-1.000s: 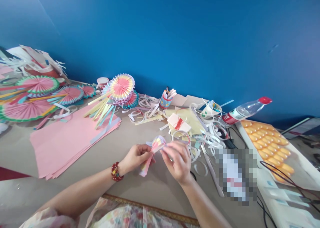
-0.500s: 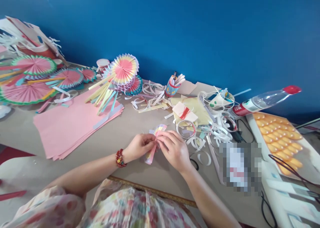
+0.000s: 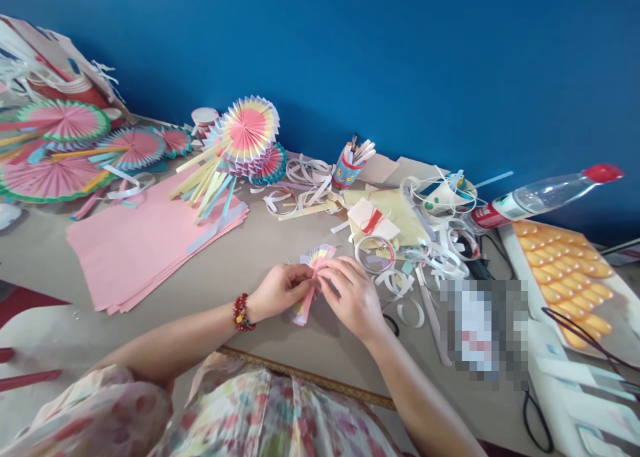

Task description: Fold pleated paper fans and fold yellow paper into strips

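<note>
Between my two hands is a small pleated paper fan (image 3: 302,309) in pink, yellow and lilac, held just above the table. My left hand (image 3: 280,290) pinches it at the middle from the left, thumb and forefinger together. From the right, my right hand (image 3: 351,295) closes its fingertips on the same middle part. The fan's upper pleats spread out above my fingers, and its lower end sticks out below. My fingers cover the pinched centre. Just beyond my right hand lies a roll of clear tape (image 3: 375,269).
A stack of pink paper (image 3: 135,250) lies to the left, with finished paper fans (image 3: 249,130) behind. Paper curls (image 3: 445,260), a pen cup (image 3: 347,171) and a thread-wound card (image 3: 373,221) sit beyond my hands. At right are a tilted plastic bottle (image 3: 540,198) and a yellow-patterned board (image 3: 560,277).
The view has shifted slightly. Both hands keep their pinch on the paper fan, with only slight finger movement.
</note>
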### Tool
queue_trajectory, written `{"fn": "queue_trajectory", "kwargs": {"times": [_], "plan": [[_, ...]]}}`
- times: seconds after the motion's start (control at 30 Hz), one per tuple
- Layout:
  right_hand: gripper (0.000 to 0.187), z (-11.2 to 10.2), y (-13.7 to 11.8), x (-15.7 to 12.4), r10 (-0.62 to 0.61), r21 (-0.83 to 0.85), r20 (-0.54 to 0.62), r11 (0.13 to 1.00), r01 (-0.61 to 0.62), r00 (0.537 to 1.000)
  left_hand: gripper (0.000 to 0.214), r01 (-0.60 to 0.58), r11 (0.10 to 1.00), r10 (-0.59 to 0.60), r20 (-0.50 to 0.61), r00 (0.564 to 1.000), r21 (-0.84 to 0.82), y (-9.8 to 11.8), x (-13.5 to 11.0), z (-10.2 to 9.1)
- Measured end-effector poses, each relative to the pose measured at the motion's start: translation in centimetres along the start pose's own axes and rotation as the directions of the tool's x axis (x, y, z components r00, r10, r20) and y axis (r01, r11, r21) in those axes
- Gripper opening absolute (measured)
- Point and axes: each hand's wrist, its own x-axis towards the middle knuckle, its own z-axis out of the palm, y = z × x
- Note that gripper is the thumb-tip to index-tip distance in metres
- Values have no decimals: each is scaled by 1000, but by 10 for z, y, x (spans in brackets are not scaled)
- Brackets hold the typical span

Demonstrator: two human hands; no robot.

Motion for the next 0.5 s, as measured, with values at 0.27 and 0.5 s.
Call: {"fn": "queue_trajectory", "kwargs": {"times": [0.27, 0.5], "plan": [[13, 1, 1, 0, 4, -5, 12, 1000, -4, 1000, 22, -6, 1000, 6, 1, 1000, 14, -1, 0, -1], [14, 0, 3, 0, -11, 2, -7, 1000, 11, 1000, 27, 0, 1000, 0, 8, 1000, 21, -2, 0, 0]]}}
